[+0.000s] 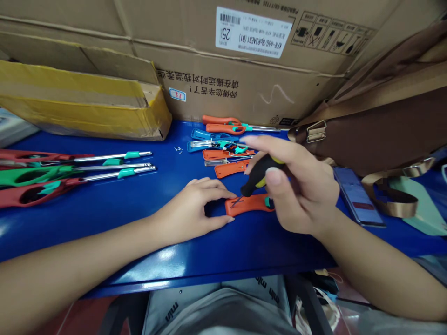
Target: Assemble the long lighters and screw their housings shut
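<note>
An orange gas lighter (250,204) lies flat on the blue table in front of me. My left hand (193,204) pinches its left end between thumb and fingers. In my right hand (303,186) is a black and yellow screwdriver (259,173), tilted, its thin tip down at the slot in the lighter's orange handle. Whether the tip sits on a screw is too small to tell. My right hand hides the lighter's far right end. Just behind are opened lighter shells with clear fuel tanks and wires, one a blue lighter half (209,144).
Red and green long-nosed lighters (73,174) lie at the left. Two orange lighters (223,126) rest at the back against a large cardboard box (195,60). A yellow-taped carton (104,116) stands back left. A phone (359,197) and brown bag (377,139) are at right.
</note>
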`<action>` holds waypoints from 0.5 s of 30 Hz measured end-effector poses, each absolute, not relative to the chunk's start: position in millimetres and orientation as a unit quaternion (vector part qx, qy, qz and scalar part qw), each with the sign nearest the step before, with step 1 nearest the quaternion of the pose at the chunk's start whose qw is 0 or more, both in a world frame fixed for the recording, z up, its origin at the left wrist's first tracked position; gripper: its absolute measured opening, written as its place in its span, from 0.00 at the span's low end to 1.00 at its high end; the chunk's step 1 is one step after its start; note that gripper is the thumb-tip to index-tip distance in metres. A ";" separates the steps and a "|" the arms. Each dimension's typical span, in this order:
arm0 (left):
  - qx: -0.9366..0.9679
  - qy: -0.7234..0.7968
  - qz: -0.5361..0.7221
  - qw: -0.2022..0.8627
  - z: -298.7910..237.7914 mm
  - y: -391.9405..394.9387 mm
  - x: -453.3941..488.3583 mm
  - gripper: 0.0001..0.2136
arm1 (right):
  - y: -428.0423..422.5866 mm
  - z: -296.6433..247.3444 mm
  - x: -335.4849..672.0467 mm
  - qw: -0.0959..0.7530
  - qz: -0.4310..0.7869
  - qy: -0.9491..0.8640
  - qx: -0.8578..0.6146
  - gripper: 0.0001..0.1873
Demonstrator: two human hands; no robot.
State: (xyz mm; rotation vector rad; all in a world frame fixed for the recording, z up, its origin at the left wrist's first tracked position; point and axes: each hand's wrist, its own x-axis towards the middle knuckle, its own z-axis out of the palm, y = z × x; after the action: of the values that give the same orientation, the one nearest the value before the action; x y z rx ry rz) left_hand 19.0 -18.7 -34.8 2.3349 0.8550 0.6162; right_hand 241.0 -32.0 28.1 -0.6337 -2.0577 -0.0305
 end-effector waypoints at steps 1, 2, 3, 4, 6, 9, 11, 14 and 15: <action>0.873 0.319 0.234 0.285 -35.1 -18.8 19.0 0.14 | -31.1 27.9 241.0 0.477 -0.030 -0.843 -0.248 0.17; 0.873 0.317 0.236 0.286 -35.3 -18.8 19.0 0.14 | -30.2 27.5 241.0 0.479 -0.047 -0.844 -0.236 0.15; 0.872 0.315 0.238 0.288 -35.5 -18.8 19.0 0.15 | -29.6 26.9 241.2 0.484 -0.056 -0.843 -0.227 0.14; 0.872 0.314 0.239 0.290 -35.6 -18.7 19.1 0.15 | -29.3 26.2 241.5 0.488 -0.053 -0.843 -0.220 0.14; 0.872 0.314 0.237 0.293 -35.7 -18.3 19.3 0.14 | -29.7 24.8 241.7 0.495 -0.020 -0.841 -0.216 0.18; 0.873 0.315 0.233 0.291 -35.9 -17.9 19.2 0.14 | -31.0 24.1 241.4 0.487 0.027 -0.845 -0.219 0.24; 0.873 0.313 0.238 0.288 -36.0 -18.1 19.0 0.15 | -30.7 24.3 241.4 0.482 0.007 -0.850 -0.214 0.22; 0.873 0.310 0.239 0.289 -35.6 -18.6 18.5 0.14 | -29.3 22.8 242.0 0.480 -0.059 -0.850 -0.209 0.20; 0.874 0.310 0.237 0.290 -35.4 -18.7 18.4 0.14 | -28.8 21.8 242.1 0.479 -0.069 -0.848 -0.216 0.20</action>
State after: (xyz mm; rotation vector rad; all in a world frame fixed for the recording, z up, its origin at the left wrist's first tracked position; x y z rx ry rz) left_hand 18.4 -18.7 -35.4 2.3303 0.8279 0.6312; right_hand 242.1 -28.8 21.8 -0.5264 -2.0701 -0.1682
